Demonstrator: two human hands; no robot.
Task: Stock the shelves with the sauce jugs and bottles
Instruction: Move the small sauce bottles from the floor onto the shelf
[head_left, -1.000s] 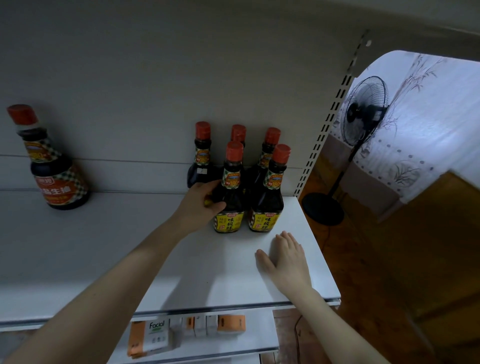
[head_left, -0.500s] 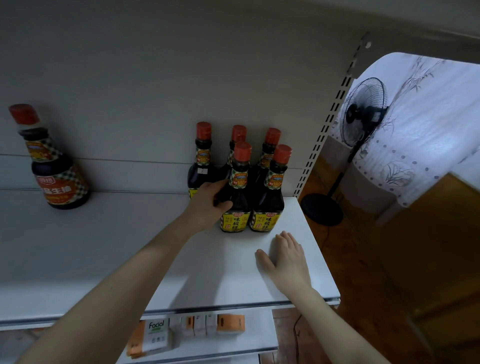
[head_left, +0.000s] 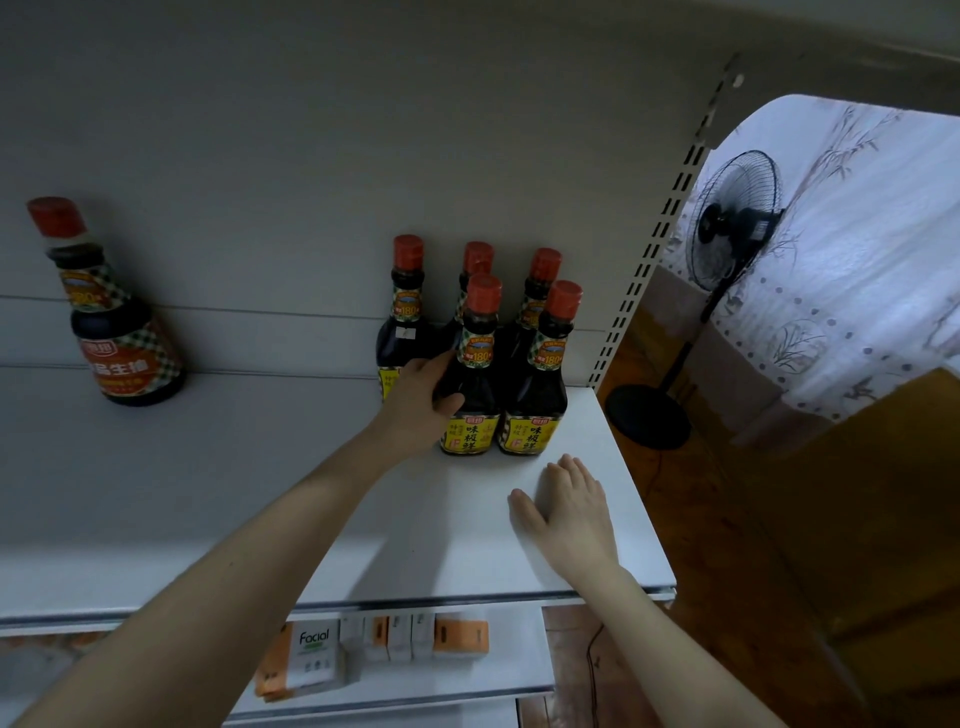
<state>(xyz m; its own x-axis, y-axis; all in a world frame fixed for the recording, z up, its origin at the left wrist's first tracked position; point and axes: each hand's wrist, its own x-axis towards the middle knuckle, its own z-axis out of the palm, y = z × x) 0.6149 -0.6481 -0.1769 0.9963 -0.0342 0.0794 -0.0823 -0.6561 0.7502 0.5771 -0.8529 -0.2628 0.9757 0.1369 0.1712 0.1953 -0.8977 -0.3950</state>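
Several dark sauce bottles with red caps stand grouped at the back right of the white shelf (head_left: 208, 493). My left hand (head_left: 418, 397) grips the front-left sauce bottle (head_left: 474, 384) of the group at its lower body, thumb across the front. Touching it on the right stands another front bottle (head_left: 540, 389); behind them are three more, the leftmost (head_left: 402, 322) partly hidden by my hand. My right hand (head_left: 566, 512) rests flat on the shelf in front of the group, fingers straight. A larger sauce bottle (head_left: 117, 322) stands alone at the far left.
A slotted shelf upright (head_left: 660, 239) marks the shelf's right end. Beyond it a black standing fan (head_left: 727, 228) stands on the wooden floor before a white curtain. The lower shelf holds small boxes, one marked "Facial" (head_left: 311, 660).
My left hand has slid the front-left bottle to the right, up against the front-right bottle. My right hand has stayed flat on the shelf.
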